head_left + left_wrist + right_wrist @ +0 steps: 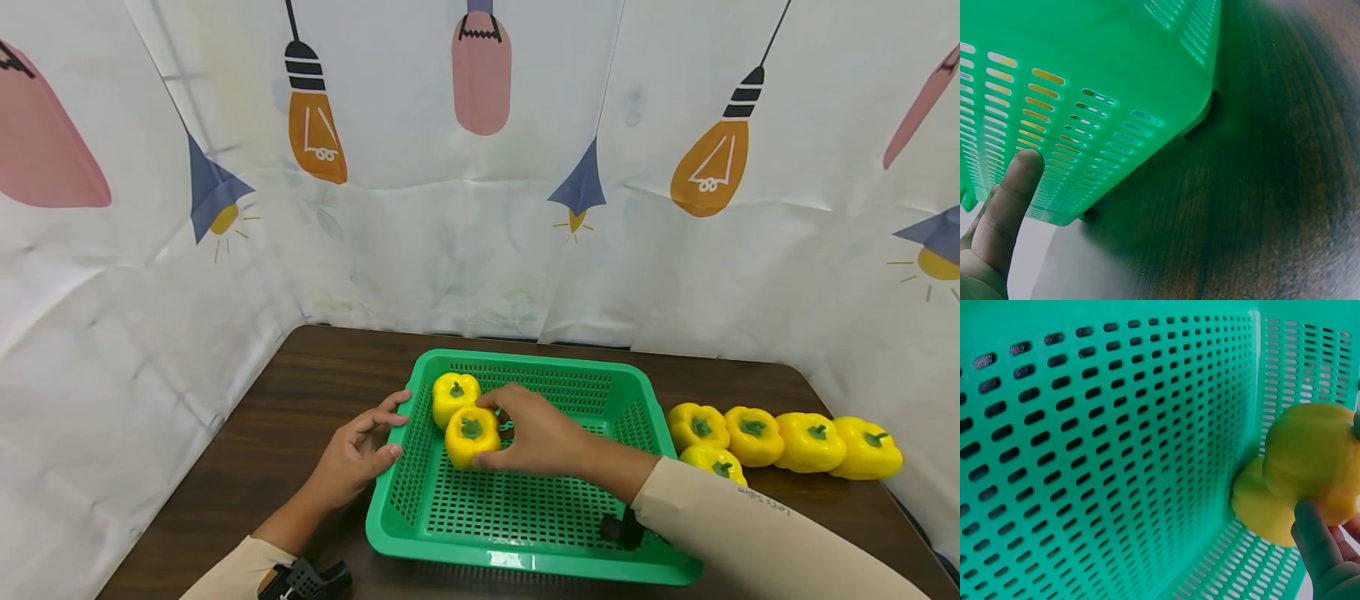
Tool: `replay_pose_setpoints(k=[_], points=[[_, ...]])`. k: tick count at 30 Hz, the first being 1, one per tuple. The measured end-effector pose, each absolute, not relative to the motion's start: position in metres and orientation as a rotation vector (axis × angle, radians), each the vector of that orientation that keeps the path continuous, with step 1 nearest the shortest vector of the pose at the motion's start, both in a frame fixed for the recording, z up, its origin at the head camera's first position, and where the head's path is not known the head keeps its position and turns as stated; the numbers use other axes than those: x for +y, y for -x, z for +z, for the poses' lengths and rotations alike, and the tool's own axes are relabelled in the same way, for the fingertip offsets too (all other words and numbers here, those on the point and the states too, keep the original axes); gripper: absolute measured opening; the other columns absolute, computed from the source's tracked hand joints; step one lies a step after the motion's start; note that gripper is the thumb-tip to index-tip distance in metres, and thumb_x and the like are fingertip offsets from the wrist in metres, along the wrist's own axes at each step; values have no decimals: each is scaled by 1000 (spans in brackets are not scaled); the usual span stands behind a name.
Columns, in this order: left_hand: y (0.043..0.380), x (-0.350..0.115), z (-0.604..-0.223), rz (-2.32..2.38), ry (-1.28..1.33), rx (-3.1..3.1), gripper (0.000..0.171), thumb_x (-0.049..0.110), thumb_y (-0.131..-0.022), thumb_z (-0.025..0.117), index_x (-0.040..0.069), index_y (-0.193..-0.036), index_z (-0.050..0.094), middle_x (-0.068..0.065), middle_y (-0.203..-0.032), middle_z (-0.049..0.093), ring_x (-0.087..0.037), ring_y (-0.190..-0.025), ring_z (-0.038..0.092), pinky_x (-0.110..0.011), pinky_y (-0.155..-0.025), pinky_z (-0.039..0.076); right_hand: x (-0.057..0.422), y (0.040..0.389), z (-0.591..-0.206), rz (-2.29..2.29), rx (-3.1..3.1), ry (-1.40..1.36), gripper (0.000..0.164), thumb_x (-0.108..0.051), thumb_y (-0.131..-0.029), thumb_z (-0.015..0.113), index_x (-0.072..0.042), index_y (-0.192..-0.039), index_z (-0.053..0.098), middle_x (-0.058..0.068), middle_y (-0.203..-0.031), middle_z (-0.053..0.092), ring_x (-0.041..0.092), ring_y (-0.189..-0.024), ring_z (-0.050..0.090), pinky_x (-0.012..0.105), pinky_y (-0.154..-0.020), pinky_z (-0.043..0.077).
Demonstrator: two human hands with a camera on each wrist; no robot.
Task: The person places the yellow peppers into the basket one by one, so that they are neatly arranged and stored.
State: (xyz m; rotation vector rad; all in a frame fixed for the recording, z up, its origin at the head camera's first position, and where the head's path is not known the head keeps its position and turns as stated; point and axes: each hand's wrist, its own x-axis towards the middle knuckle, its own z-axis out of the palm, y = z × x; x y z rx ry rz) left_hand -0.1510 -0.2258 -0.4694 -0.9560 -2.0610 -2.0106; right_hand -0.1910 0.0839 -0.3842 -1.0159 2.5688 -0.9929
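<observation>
Inside the green plastic basket [517,508], my right hand [536,433] grips a yellow bell pepper [471,433] with a green stem. Thumb and fingers are on its sides; the right wrist view shows the held pepper [1310,456] above the basket's perforated surface. Behind it, a second yellow bell pepper [453,394] sits in the back left corner, partly covered from the right wrist view. My left hand [360,454] is at the basket's left rim, its fingers loosely extended and touching the edge. The thumb [1013,200] lies close to the slotted outer wall in the left wrist view.
Several more yellow bell peppers [810,442] lie on the dark wooden table [330,375] right of the basket, mostly in a row, one nearer me. A printed white sheet [465,250] hangs behind the table's far edge.
</observation>
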Motion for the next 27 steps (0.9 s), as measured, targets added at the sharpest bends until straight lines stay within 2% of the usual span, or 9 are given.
replay_pose_setpoints(k=[7, 14, 20, 27], points=[[152, -227, -470, -1987, 985, -2057, 32, -14, -95, 56, -16, -127, 51, -19, -160, 36, -15, -150, 32, -25, -112, 38, 77, 190, -390, -998, 2559, 1012, 69, -39, -83, 86, -9, -139, 57, -1, -130, 55, 14, -105, 59, 19, -80, 55], [151, -226, -469, -2054, 973, -2047, 33, -12, -96, 57, -16, -128, 50, -16, -161, 35, -17, -149, 34, -28, -108, 44, 70, 190, -396, -979, 2573, 1036, 71, -41, -83, 86, -9, -139, 58, -1, -125, 57, 13, -105, 60, 20, -80, 55], [152, -226, -470, -2052, 986, -2043, 33, -13, -95, 56, -16, -127, 50, -17, -161, 34, -16, -149, 33, -28, -110, 42, 63, 189, -400, -992, 2547, 1014, 72, -40, -83, 86, -7, -140, 57, -1, -123, 56, 13, -105, 59, 20, -81, 55], [151, -225, -469, -2067, 978, -2042, 33, -12, -96, 56, -16, -128, 50, -17, -162, 34, -17, -149, 32, -29, -110, 42, 58, 186, -405, -916, 2589, 1006, 74, -47, -84, 84, -9, -141, 57, -2, -123, 57, 13, -106, 62, 20, -81, 54]])
